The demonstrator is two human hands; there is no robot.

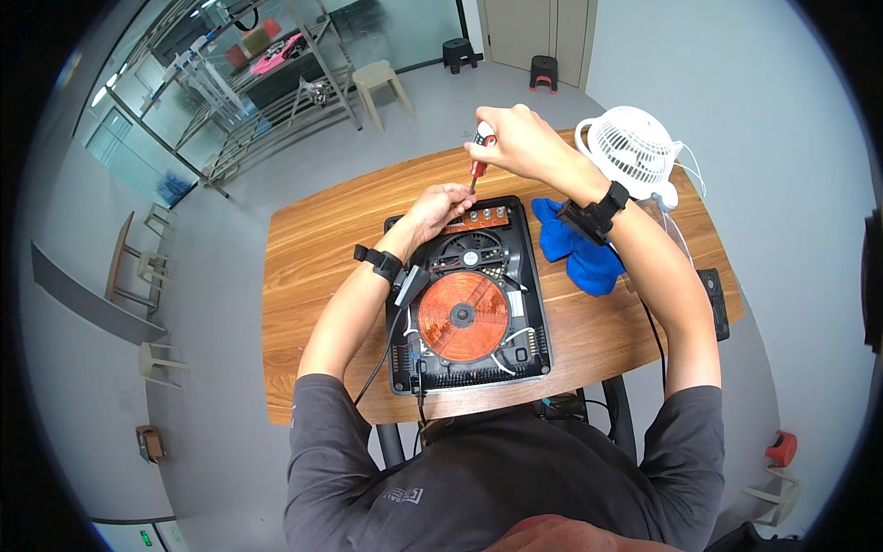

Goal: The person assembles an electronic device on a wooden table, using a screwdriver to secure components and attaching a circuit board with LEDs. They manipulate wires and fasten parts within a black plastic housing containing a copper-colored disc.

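Note:
An opened induction cooker (541, 322) lies on the table in front of me, its black shell exposing a round copper coil (441, 322), a small fan (470, 258) and a strip of orange circuit board (487, 218) at the far end. My right hand (526, 143) grips the red handle of a screwdriver (479, 166), held nearly upright beyond the cooker's far edge. At the screwdriver's lower end, the fingertips of my left hand (440, 210) are pinched together. Whatever sits between them is too small to make out.
A blue cloth (579, 253) lies right of the cooker on the wooden table (322, 248). Behind my right forearm stands a white fan (635, 147) with its cable. A black flat object (713, 304) rests at the right edge. Metal shelving (267, 101) and a stool (379, 81) stand beyond.

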